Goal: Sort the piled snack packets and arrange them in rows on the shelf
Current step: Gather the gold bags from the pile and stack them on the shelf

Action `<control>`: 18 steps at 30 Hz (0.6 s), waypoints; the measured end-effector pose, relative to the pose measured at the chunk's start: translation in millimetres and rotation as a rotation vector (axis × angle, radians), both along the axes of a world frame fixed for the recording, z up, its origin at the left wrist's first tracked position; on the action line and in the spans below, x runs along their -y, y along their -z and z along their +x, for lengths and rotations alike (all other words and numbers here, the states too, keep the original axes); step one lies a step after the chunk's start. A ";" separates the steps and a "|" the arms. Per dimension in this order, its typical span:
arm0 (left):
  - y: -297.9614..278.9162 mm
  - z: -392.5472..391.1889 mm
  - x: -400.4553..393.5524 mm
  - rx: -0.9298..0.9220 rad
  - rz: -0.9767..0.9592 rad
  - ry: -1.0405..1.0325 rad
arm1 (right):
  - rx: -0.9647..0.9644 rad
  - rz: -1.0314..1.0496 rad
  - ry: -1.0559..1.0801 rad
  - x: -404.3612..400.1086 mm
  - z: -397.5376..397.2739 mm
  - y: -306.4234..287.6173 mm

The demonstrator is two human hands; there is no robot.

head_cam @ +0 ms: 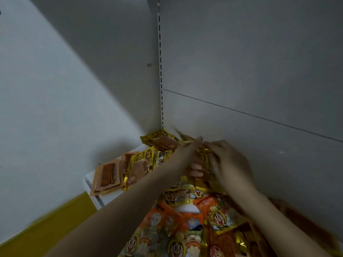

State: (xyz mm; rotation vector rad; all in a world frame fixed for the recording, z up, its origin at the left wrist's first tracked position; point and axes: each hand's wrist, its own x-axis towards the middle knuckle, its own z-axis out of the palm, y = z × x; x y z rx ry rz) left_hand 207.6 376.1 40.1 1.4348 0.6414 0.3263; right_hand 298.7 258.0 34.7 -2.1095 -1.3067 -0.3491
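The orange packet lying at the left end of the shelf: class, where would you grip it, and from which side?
Pinch the orange packet by its near sealed edge, coming from the front left of the shelf. It lies flat on top of its stack, that edge overhangs the shelf lip, and yellow packets crowd its right side. Both hands are busy in the pile.

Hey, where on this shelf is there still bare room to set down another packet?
One bare patch shows: the white shelf front-left corner, below the orange packets and left of the left forearm. Everything from the yellow packets rightward is crowded: the pile fills the middle, with both hands over it.
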 end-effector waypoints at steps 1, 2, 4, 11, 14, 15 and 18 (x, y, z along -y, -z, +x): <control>1.7 2.1 -7.0 0.032 -0.013 -0.061 | 0.052 -0.031 -0.113 -3.3 -8.0 1.7; 2.0 1.1 -13.8 0.065 0.027 -0.121 | 0.059 -0.061 -0.194 -5.9 -14.3 4.3; 6.3 -5.3 -29.1 0.113 0.096 -0.191 | -0.070 -0.138 -0.277 -6.4 -21.3 8.1; 5.8 -49.6 -57.8 0.122 0.098 -0.225 | -0.418 -0.135 0.137 -28.7 10.1 17.4; 2.7 -68.4 -61.7 0.201 0.001 -0.182 | -0.457 -0.384 0.211 -46.0 26.0 43.3; 1.3 -74.0 -61.8 0.221 -0.027 -0.160 | -0.494 -0.417 0.201 -49.2 26.6 51.3; -0.3 -86.3 -66.4 0.226 -0.090 -0.146 | -0.540 -0.421 0.149 -52.3 25.8 62.0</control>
